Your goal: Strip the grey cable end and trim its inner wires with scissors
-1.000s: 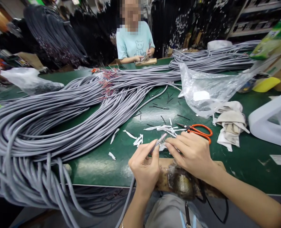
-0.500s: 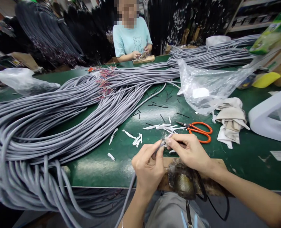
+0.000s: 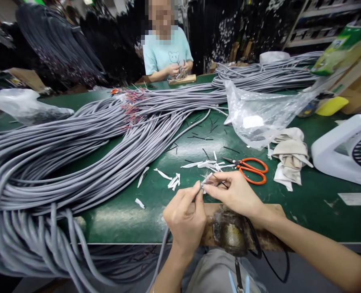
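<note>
- Grey cable end (image 3: pixel 198 190) sits pinched between thumb and forefinger of the left hand (image 3: pixel 184 219), low centre of the frame, its long axis rising up-right.
- Right hand (image 3: pixel 233 193) meets it from the right, fingertips closed on the pale wrap at the tip (image 3: pixel 207 179); it is the nearer hand to the tip.
- White, papery strips (image 3: pixel 174 181) litter the smooth green table (image 3: pixel 128 215) just above.
- Orange scissors (image 3: pixel 252 170) lie right of them; round, rubbery cables (image 3: pixel 61 150) fill the left.

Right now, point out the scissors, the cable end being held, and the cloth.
scissors (image 3: pixel 251 169): head view, on the orange handle loops.
cable end (image 3: pixel 205 180): head view, on the stripped tip between both hands.
cloth (image 3: pixel 290 154): head view, on the crumpled middle fold.
</note>
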